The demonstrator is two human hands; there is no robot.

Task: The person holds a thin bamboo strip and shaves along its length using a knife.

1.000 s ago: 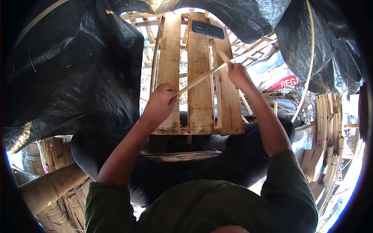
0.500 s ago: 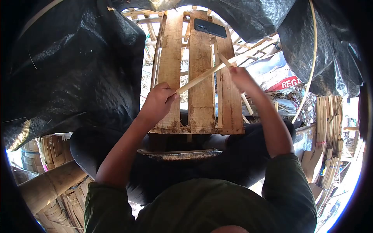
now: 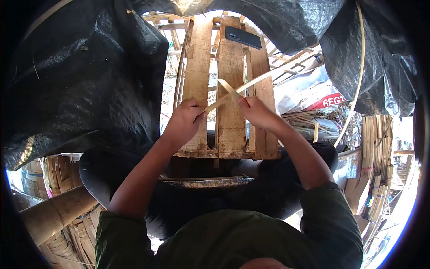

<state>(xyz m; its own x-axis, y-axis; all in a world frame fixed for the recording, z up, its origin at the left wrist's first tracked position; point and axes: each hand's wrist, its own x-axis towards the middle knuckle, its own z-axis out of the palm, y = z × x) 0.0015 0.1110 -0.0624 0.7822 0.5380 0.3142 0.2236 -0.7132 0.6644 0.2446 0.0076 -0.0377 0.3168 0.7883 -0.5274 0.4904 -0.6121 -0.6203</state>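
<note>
A long pale bamboo strip runs slantwise over the wooden slat table, from lower left to upper right. Its near end sits in my left hand, whose fingers are closed around it. My right hand grips a knife, the blade pointing up and left across the strip. Blade and strip cross just left of my right hand; whether the edge bites into the strip I cannot tell. The knife's handle is mostly hidden in my fist.
A dark phone lies at the table's far end. Black plastic sheeting hangs at the left and overhead. Bundled bamboo slats stand at the right, near a printed white and red sack. A thick bamboo pole is at lower left.
My right hand has drawn the knife down and left along the strip, closer to my left hand. My left hand has stayed nearly still, holding the strip's end.
</note>
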